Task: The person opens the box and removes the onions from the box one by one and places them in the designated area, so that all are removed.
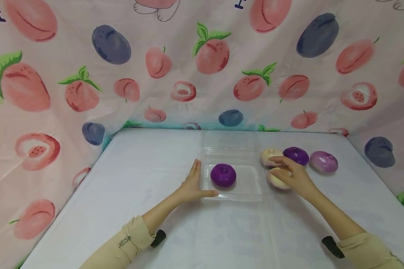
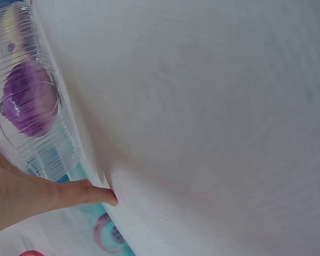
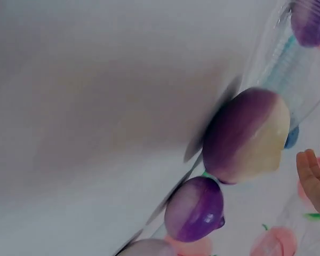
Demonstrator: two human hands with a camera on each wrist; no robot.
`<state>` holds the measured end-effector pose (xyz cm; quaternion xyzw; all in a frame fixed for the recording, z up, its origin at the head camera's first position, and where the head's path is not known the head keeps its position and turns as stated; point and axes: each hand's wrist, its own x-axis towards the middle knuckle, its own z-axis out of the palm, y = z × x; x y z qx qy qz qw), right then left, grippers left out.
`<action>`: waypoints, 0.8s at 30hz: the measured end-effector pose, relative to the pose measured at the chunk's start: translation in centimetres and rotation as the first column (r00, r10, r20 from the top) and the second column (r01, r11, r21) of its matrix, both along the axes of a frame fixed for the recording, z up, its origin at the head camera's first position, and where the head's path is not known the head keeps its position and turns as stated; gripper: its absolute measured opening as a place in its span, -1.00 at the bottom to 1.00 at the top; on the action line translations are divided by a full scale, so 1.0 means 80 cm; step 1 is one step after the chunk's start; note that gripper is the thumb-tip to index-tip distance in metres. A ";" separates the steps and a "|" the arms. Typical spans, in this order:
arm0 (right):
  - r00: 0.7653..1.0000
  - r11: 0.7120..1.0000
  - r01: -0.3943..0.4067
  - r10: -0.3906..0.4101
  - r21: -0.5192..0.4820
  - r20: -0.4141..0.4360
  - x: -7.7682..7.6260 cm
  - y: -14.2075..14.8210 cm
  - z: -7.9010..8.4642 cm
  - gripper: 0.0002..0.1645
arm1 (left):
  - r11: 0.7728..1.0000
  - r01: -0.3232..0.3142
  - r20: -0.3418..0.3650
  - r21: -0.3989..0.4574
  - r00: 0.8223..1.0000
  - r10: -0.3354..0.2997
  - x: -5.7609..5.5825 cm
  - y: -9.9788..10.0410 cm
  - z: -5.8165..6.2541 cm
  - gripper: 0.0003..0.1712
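A clear plastic clamshell box point(image 1: 250, 179) lies open mid-table, holding one round purple onion-like vegetable point(image 1: 223, 175). My left hand point(image 1: 192, 186) rests against its left side with straight fingers; the thumb lies along the front edge. Right of the box, my right hand point(image 1: 297, 177) hovers by two cream-topped vegetables, a front one point(image 1: 278, 179) and a rear one point(image 1: 270, 154), its fingers partly covering both. Seen from the right wrist, the nearest vegetable point(image 3: 245, 136) is half purple and half cream, and the fingers point(image 3: 304, 173) appear apart from it.
The box's lid point(image 1: 229, 140) lies folded back behind its base. A dark purple vegetable point(image 1: 295, 155) and a pinkish-purple one point(image 1: 324, 162) sit beyond the right hand. A fruit-print cloth point(image 1: 181, 71) hangs behind the white tabletop point(image 1: 155, 160).
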<state>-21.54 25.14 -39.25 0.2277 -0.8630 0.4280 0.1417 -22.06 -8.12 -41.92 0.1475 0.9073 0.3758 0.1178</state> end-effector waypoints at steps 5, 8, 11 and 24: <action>1.000 0.998 -0.007 0.008 0.056 -0.012 0.002 -0.022 -0.002 -0.58 | 1.000 0.006 -0.002 0.011 1.000 -0.006 0.000 0.000 0.001 0.46; 0.998 0.995 -0.025 0.030 0.097 -0.056 0.000 -0.033 -0.005 -0.57 | 1.000 0.007 -0.002 0.008 1.000 -0.007 0.000 0.000 0.002 0.45; 0.997 0.992 -0.052 0.059 0.113 -0.058 -0.003 -0.044 -0.007 -0.58 | 1.000 0.005 -0.007 -0.002 1.000 -0.005 0.000 0.000 0.003 0.44; 0.993 0.981 -0.122 0.121 0.151 0.012 -0.017 -0.095 -0.017 -0.55 | 0.999 0.007 0.006 0.036 1.000 -0.008 0.001 -0.002 0.002 0.42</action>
